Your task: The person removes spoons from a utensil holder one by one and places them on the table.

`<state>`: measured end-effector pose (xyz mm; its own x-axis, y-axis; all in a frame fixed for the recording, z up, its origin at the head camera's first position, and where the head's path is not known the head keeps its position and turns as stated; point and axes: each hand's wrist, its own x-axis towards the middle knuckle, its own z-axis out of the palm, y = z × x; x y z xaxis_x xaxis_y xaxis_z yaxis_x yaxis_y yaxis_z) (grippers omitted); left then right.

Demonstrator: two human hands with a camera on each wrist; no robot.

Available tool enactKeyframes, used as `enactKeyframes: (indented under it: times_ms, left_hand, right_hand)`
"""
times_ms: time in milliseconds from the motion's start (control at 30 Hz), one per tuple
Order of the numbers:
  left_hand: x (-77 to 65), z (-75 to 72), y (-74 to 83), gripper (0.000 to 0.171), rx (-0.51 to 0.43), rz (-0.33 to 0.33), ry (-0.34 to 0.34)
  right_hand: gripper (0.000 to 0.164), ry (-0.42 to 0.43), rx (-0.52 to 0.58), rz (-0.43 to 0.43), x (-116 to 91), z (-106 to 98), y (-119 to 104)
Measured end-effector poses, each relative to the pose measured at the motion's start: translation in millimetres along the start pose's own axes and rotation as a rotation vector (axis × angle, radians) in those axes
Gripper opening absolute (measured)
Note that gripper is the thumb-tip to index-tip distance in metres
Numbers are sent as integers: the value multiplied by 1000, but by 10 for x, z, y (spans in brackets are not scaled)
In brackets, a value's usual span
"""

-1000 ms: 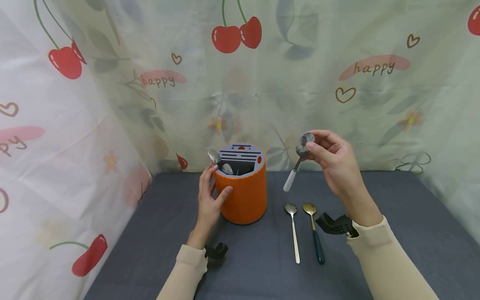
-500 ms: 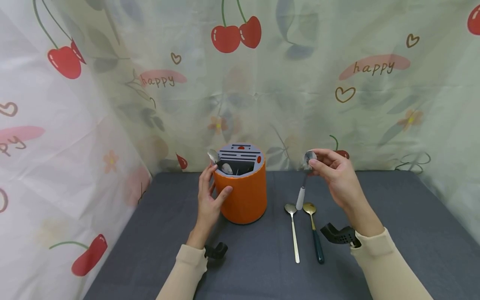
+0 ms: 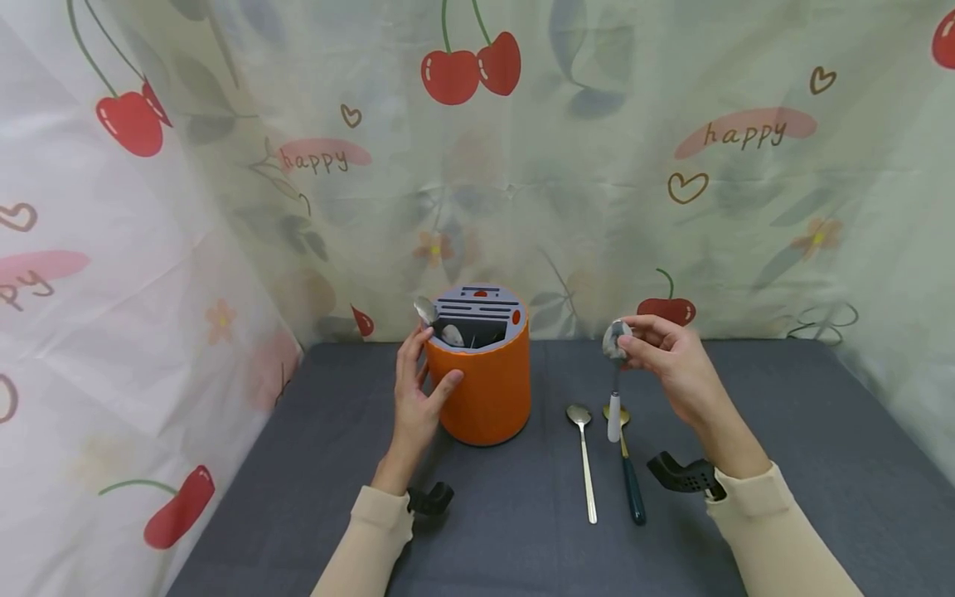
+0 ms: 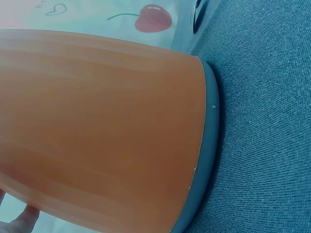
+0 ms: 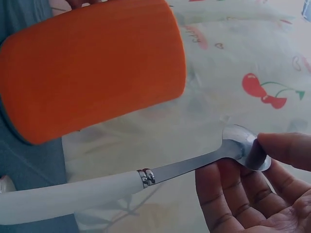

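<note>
My right hand [image 3: 667, 352] pinches a spoon [image 3: 615, 406] by its bowl, thumb on one face and fingers behind. The spoon's white handle [image 5: 73, 196] points down, above the table. In the head view it overlaps a gold spoon with a dark handle [image 3: 632, 489]. Left of that lies a silver spoon [image 3: 585, 464]. My left hand [image 3: 421, 398] holds the left side of an orange cutlery holder [image 3: 488, 398], thumb at the front. Its fingertips are by a spoon bowl [image 3: 426, 310] sticking up at the rim. Another spoon bowl [image 3: 452, 336] shows inside the holder's open compartment.
The grey top of the holder has narrow slots [image 3: 477, 308] behind the compartment. A dark grey cloth [image 3: 515, 531] covers the table. Patterned curtains [image 3: 597, 207] hang behind it and at the left.
My right hand has lowered the white-handled spoon and shifted it slightly right; its handle has swung from slanting to nearly vertical. My left hand and the holder stay in place.
</note>
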<state>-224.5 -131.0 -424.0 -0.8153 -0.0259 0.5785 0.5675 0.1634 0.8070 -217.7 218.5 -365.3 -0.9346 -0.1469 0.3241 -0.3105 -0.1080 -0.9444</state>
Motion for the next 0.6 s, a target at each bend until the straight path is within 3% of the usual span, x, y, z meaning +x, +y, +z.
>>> enactKeyframes:
  times_ms: [267,467,600]
  left_hand:
    - [2,7,-1,67,1,17,2]
    - [-3,10,0,67,-1,15,-1]
    - [-1,12,5,67,1,24,0]
  right_hand:
    - [23,29,-47,63,-42,-149,70]
    - [48,20,-236,169,-89,-288,149]
    - [53,16,-271,222,-131,-399,231]
